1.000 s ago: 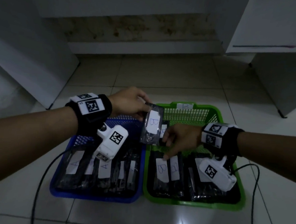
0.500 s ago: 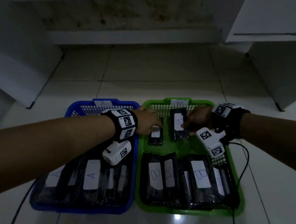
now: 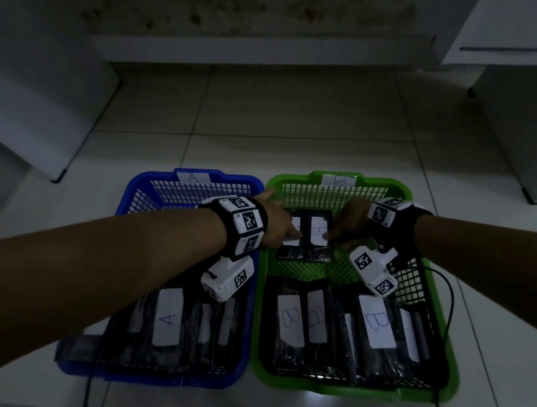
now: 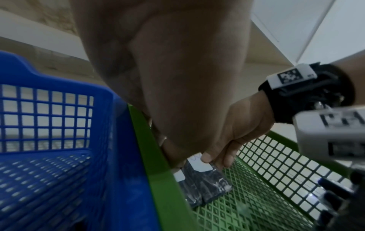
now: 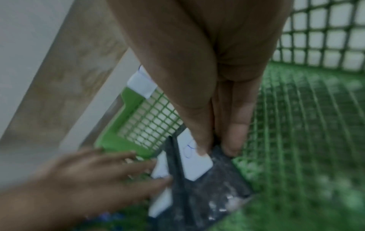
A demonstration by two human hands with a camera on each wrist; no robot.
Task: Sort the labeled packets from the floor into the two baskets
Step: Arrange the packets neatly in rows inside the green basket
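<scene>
Two dark packets with white labels lie side by side at the far end of the green basket [image 3: 401, 188], which is tagged B. My right hand [image 3: 330, 235] pinches the right packet [image 3: 318, 230], marked B, with the thumb on its label [image 5: 197, 165] and the fingers at its right edge. My left hand [image 3: 295, 235] reaches over from the blue basket [image 3: 124, 202], tagged A. Its straight fingers [image 5: 138, 168] rest on the left packet [image 3: 290, 252], whose letter is covered. In the left wrist view both packets [image 4: 209, 184] lie flat on the mesh floor.
Several A packets [image 3: 167, 317] fill the near half of the blue basket, and several B packets [image 3: 376, 322] fill the near half of the green one. White cabinets [image 3: 520, 125] stand left and right of a bare tiled floor [image 3: 298, 126]. A black cable [image 3: 448, 298] trails by the green basket.
My left hand has brought its packet down from the air into the far end of the green basket. My right hand has laid its packet beside it.
</scene>
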